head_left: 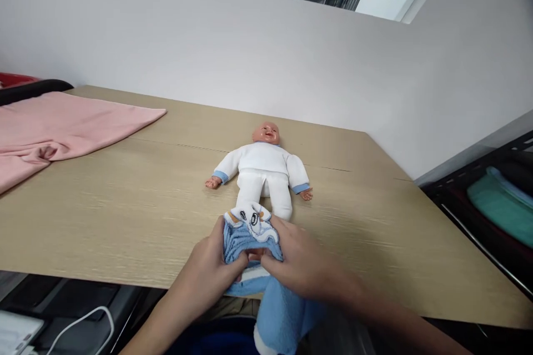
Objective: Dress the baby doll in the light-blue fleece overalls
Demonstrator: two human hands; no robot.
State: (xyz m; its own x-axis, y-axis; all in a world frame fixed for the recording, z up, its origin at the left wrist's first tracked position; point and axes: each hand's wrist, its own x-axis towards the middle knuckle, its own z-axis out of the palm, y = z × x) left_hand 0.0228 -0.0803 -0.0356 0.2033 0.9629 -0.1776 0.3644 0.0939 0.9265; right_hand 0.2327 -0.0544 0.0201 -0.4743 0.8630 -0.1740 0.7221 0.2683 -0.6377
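A blue plush baby garment [287, 310] with a white embroidered animal face is bunched between my two hands at the table's front edge. My left hand [214, 260] is closed on its left side, thumb pressed inward. On the opposite side my right hand [302, 258] grips it in the same way, and a thick blue part hangs below the edge. Just beyond lies a baby doll [266, 158] on its back, head away from me, in a white top with blue cuffs. Its white legs point toward me; the garment hides their lower ends.
Pink cloth [75, 125] is spread on the left of the wooden table [145, 216]. A white wall [233, 44] rises behind it. Green folded fabric [499, 205] sits on a dark rack at the right. A white cable [94, 313] lies at lower left.
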